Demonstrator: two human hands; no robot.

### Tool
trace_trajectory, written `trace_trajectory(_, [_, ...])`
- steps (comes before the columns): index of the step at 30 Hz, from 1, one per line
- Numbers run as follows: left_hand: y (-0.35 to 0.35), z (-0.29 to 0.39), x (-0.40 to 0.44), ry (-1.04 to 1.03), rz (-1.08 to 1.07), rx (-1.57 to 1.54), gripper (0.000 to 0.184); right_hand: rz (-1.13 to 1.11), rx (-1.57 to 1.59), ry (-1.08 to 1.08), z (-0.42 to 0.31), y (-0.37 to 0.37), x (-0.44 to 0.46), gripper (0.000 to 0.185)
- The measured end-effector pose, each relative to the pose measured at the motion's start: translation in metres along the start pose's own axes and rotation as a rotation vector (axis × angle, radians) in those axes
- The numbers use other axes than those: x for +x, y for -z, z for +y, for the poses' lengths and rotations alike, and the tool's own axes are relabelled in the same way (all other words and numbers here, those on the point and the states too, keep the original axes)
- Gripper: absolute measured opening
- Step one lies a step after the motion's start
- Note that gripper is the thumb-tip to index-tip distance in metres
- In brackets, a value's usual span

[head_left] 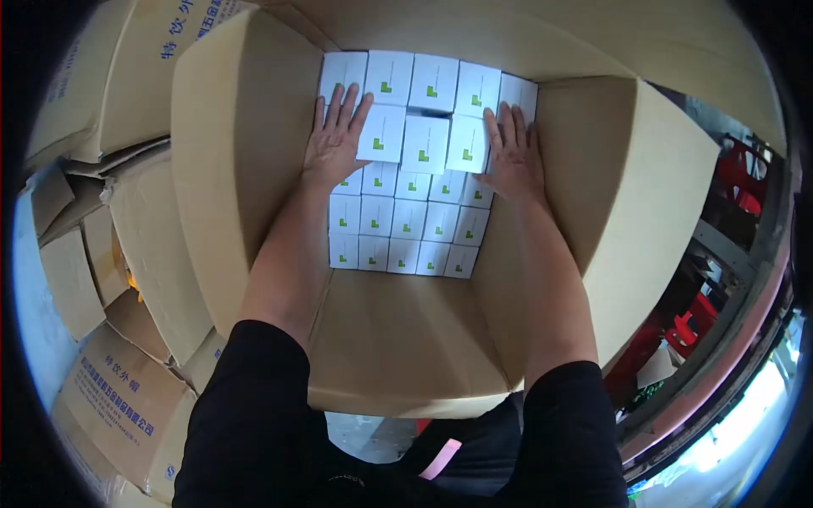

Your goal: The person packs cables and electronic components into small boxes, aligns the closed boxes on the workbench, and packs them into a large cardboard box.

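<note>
Both of my arms reach down into a large open cardboard carton (406, 330). Small white boxes with green marks (408, 218) stand in rows inside it. Fingers spread, my left hand (337, 140) rests on boxes of the upper rows by the carton's left wall. At the right wall, my right hand (513, 157) lies with fingers extended against the end of the second row. Between the hands, a white box (426, 144) sits slightly lower in view than its neighbours, with a dark gap above it. The palms' undersides are hidden.
Flattened and folded cardboard cartons (123, 406) with blue print are piled at the left. The carton's side flaps (648, 203) stand out on both sides. Red stools (694, 326) and a metal frame are at the right.
</note>
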State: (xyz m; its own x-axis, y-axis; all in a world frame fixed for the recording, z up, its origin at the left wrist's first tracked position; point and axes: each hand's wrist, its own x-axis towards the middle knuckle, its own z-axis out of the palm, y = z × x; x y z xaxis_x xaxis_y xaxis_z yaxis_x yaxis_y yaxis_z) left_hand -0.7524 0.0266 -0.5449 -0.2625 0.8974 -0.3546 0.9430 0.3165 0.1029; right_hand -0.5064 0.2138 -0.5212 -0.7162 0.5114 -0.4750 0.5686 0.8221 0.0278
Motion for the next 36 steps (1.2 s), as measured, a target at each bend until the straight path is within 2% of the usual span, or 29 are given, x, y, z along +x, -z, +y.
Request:
trace_trajectory(5, [0.014,0.001,0.006,0.032,-0.082,0.069,0.128,0.072,0.022,-0.037,-0.013,-0.002,0.003,0.119])
trace_trajectory(7, [0.025,0.009,-0.002,0.054,-0.170,-0.040,0.133,0.132,0.184,-0.142,-0.035,0.001,-0.016,0.114])
trace_trajectory(8, [0.026,0.018,-0.008,0.046,-0.178,-0.045,0.133,0.367,0.314,-0.117,-0.048,-0.007,-0.032,0.108])
trace_trajectory(10, [0.028,0.032,-0.009,0.021,-0.087,-0.122,0.134,0.645,0.765,-0.316,-0.090,-0.041,-0.060,0.103])
trace_trajectory(12, [0.022,0.042,-0.009,0.004,-0.006,-0.159,0.132,0.370,1.514,-0.786,-0.133,-0.054,-0.080,0.100])
trace_trajectory(13, [0.019,0.045,-0.008,0.006,-0.003,-0.154,0.132,0.371,1.519,-0.781,-0.146,-0.058,-0.071,0.100])
trace_trajectory(15, [0.010,0.050,-0.005,-0.022,0.010,-0.168,0.129,0.048,2.647,-1.281,-0.162,-0.067,-0.047,0.097])
trace_trajectory(17, [0.002,0.048,0.003,-0.040,0.019,-0.112,0.124,0.112,2.738,-0.743,-0.155,-0.049,-0.002,0.098])
trace_trajectory(18, [0.001,0.045,0.007,-0.046,0.042,-0.065,0.122,0.118,2.764,-0.419,-0.149,-0.037,0.010,0.104])
trace_trajectory(19, [-0.003,0.045,0.008,-0.058,0.051,-0.028,0.120,0.125,2.754,-0.362,-0.151,-0.041,0.011,0.102])
trace_trajectory(21, [-0.018,0.049,0.004,-0.081,0.085,-0.024,0.117,0.102,2.557,-0.512,-0.159,-0.047,-0.002,0.096])
trace_trajectory(25, [-0.028,0.045,0.006,-0.089,0.168,0.049,0.114,-0.002,2.486,-0.503,-0.152,-0.057,-0.014,0.093])
trace_trajectory(27, [-0.032,0.042,0.012,-0.126,0.263,0.081,0.113,0.086,2.582,-0.696,-0.137,-0.062,-0.022,0.106])
trace_trajectory(29, [-0.035,0.050,0.009,-0.103,0.244,0.099,0.114,0.303,2.530,-1.017,-0.114,-0.067,-0.036,0.110])
trace_trajectory(30, [-0.032,0.053,0.007,-0.060,0.224,0.077,0.114,0.416,2.484,-1.038,-0.100,-0.078,-0.037,0.095])
trace_trajectory(31, [-0.025,0.050,0.009,-0.009,0.215,0.072,0.114,0.365,2.573,-0.932,-0.079,-0.098,-0.027,0.097])
trace_trajectory(33, [-0.011,0.056,-0.001,0.076,0.170,0.080,0.110,0.203,2.709,-0.695,-0.057,-0.065,-0.007,0.104])
trace_trajectory(35, [-0.012,0.073,-0.029,0.142,0.401,-0.280,0.103,0.261,2.504,-0.923,-0.067,-0.061,-0.009,0.103])
trace_trajectory(36, [-0.007,0.084,-0.043,0.265,0.475,-0.394,0.096,0.248,2.508,-0.920,-0.067,-0.065,-0.012,0.103])
